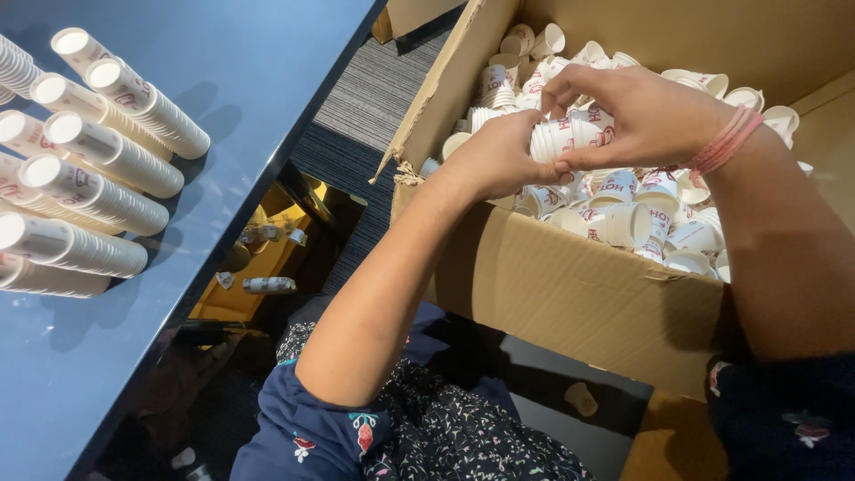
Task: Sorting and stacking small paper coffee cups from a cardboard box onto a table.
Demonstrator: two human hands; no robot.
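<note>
Both hands grasp a short stack of paper cups (570,135) held horizontally above the cardboard box (570,294), the left hand (499,160) clenched on its left end, the right hand (641,116) closed over its right end, loose cups (623,223) directly beneath.

Both hands, left hand (499,160) and right hand (637,116), grip a short stack of paper cups (570,135) over a cardboard box (570,285) full of loose cups, with long cup stacks (98,169) lying on the blue counter (267,53) nearby.
</note>
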